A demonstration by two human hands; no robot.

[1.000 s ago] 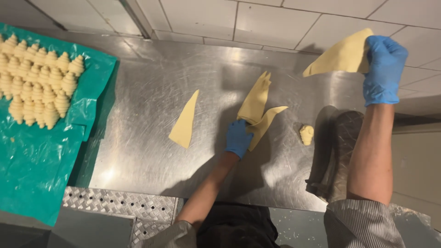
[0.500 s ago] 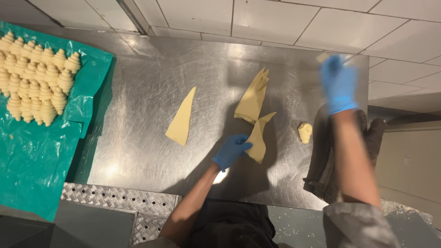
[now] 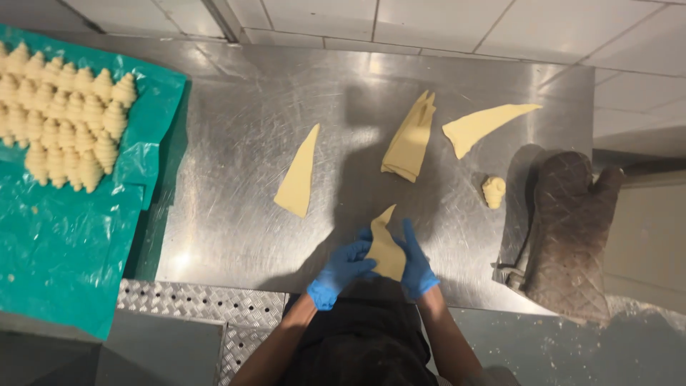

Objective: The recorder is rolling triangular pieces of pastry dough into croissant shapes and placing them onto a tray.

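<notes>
A steel worktable (image 3: pixel 236 214) bears dough triangles beyond the fingers (image 3: pixel 411 239), a dough triangle (image 3: pixel 386 250) between them, and an oven mitt (image 3: pixel 568 229) to their right.

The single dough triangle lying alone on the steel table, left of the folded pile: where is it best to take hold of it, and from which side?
Probably at the wide end of the dough triangle, nearest the person, coming from the near table edge. It lies flat, its narrow tip pointing away, so the broad base gives most to pinch, and nothing lies beside it.
</notes>
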